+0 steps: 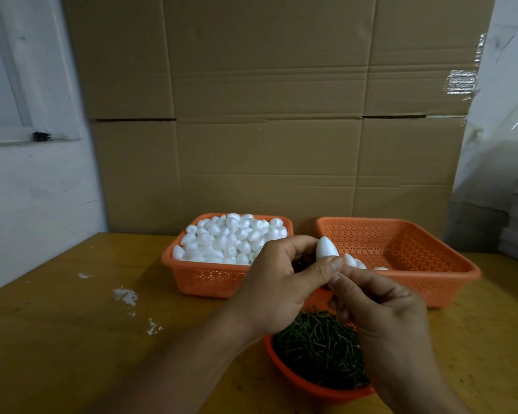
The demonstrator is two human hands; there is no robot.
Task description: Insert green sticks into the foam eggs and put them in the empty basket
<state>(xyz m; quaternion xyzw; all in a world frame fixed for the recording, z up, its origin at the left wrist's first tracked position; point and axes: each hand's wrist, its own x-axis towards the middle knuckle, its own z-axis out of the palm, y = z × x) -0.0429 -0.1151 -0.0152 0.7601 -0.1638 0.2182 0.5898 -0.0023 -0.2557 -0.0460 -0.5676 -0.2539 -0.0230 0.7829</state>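
A wall of cardboard boxes [269, 115] stands behind the wooden table [72, 339]. On the table, the right-hand orange basket [431, 282] is almost bare, with only a few finished white eggs [353, 261] showing at its near-left corner. Just beside it on the left, the full basket [198, 279] is heaped with foam eggs [234, 237]. Nearer the person, a smaller orange bowl [308, 386] holds a pile of green sticks [317, 345].

Above that bowl the two hands meet. The left hand [281, 282] pinches one foam egg [326, 248] between thumb and curled fingers, pointed end up. The right hand [383, 306] has its fingers drawn together just under the egg, as if pinching a stick; the stick itself is hidden, so I cannot tell whether one is held or how far in it sits.

This looks like the insertion step: a stick being pushed into the egg's blunt end. The next move likely calls for a straight push along the egg's axis with a light grip, as foam dents easily, then a short carry right to drop the egg in the near-empty basket.
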